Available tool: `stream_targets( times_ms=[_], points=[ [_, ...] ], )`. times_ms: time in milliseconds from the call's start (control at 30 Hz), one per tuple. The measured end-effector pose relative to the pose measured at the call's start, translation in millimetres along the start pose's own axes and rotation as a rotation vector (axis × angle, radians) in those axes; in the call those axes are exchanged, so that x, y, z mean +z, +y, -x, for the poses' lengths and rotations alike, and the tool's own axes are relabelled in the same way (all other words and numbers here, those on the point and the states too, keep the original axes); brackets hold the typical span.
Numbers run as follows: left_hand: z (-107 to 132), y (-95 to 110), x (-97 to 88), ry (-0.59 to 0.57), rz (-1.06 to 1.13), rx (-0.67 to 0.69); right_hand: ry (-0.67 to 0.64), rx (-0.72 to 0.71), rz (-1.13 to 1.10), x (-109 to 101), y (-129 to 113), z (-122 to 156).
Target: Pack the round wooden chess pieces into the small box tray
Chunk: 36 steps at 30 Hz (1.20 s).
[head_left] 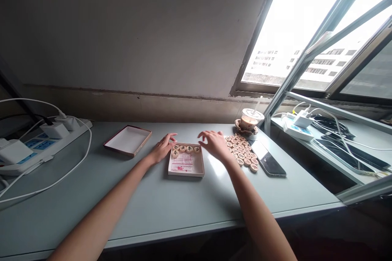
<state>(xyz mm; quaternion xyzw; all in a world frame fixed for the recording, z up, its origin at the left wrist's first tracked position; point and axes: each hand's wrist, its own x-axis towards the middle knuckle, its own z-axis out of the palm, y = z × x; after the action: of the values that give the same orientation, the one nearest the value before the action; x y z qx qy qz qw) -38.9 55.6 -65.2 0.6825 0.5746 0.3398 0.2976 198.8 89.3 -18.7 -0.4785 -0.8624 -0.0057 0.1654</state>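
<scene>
Box [186,173]: mid-worktop [171,200], five discs [183,148] inside
Left hand [163,148]: I see its grip apart, beside the box
Right hand [213,143]: grip apart, between box and loose discs [241,150]
Beyond: phone [268,160], cup [249,120]; lid [128,139] leftward

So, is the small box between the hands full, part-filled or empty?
Part-filled: five round pieces lie in the box, four along its far wall and one nearer at the left, while most of its pink-marked floor shows.
</scene>
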Motion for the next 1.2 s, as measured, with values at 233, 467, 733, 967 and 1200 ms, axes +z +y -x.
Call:
stream_targets(
  times_ms=[233,467,733,967,1200],
  points=[
    [8.7,18.0,-3.0,-0.085,-0.166,0.026,-0.184,0.460,0.277,-14.7,64.4,13.7],
    [7.9,17.7,-4.0,-0.078,-0.126,0.045,-0.257,0.446,0.234,-18.2,59.4,13.9],
    [6.9,16.3,-2.0,-0.062,-0.135,0.035,-0.243,0.427,0.260,-19.1,56.7,13.5],
    [7.5,14.3,-1.5,-0.052,-0.149,0.040,-0.229,0.057,-0.464,-26.8,23.5,4.9],
    [6.7,13.9,0.9,-0.046,-0.143,0.055,-0.173,-0.298,-0.452,18.8,-30.4,-2.2]
  ],
)
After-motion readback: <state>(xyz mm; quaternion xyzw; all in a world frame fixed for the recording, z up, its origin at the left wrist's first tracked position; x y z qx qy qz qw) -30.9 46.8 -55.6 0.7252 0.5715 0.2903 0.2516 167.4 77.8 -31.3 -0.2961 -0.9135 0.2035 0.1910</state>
